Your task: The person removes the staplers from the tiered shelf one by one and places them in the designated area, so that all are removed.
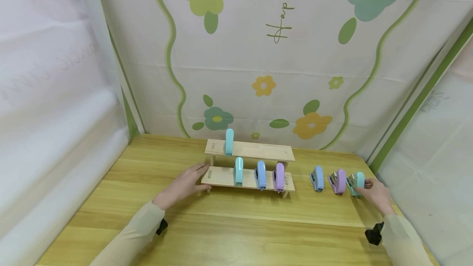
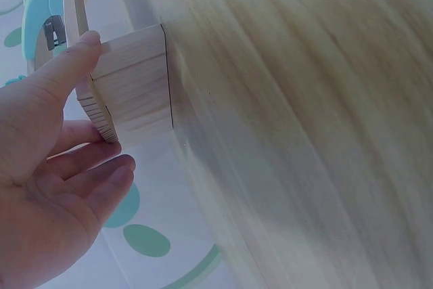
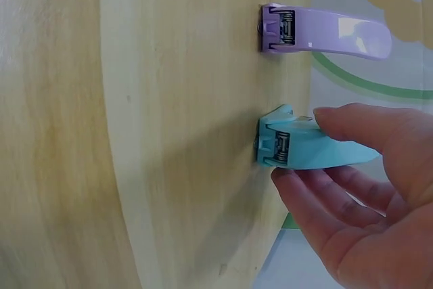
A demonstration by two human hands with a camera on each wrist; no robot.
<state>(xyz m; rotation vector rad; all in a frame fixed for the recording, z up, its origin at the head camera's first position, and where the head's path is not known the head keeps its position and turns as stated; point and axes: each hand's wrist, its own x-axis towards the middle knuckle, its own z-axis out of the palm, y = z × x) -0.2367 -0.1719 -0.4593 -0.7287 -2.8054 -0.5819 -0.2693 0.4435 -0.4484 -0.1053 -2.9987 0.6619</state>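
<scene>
At the right of the table, my right hand (image 1: 376,195) pinches a mint stapler (image 3: 311,143) between thumb and fingers; it stands upright on the table. A purple stapler (image 1: 338,182) and a blue stapler (image 1: 318,179) stand in a row to its left. My left hand (image 1: 188,186) holds the left end of the lower tier of a wooden two-step rack (image 2: 132,82), thumb at the front edge and fingers around the end. On that tier stand a mint stapler (image 1: 238,171), a blue stapler (image 1: 261,174) and a purple stapler (image 1: 279,177).
On the rack's upper tier (image 1: 258,150), another mint stapler (image 1: 229,142) stands towards the left. A flower-printed cloth (image 1: 236,52) rises behind the wooden table (image 1: 236,225), and pale cloth walls flank both sides.
</scene>
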